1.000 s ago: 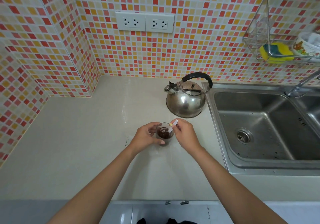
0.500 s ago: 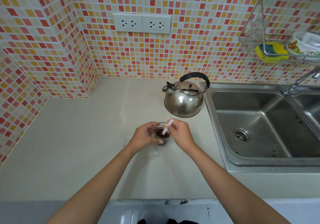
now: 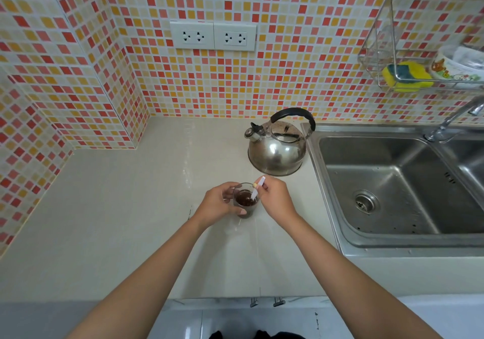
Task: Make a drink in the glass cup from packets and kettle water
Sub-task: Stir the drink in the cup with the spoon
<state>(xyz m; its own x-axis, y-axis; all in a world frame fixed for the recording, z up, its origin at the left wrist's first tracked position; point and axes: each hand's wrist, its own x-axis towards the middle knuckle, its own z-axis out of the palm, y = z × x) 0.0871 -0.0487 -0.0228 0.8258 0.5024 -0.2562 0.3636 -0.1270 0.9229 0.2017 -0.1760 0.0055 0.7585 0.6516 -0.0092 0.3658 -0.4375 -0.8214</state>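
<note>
My left hand (image 3: 218,205) is wrapped round the glass cup (image 3: 246,201), fingers curled against its side so it can't skid on the bench (image 3: 131,207), and it sits mid-bench, nearer the front edge than the wall, with the kettle (image 3: 277,150) just behind it by the sink (image 3: 392,181) edge. My right hand (image 3: 277,199) has its fingertips pinched on the top of a thin white stick (image 3: 256,188), angled down into the dark brown drink. I'd say that's me stirring, held high so my fingers stay dry.
</note>
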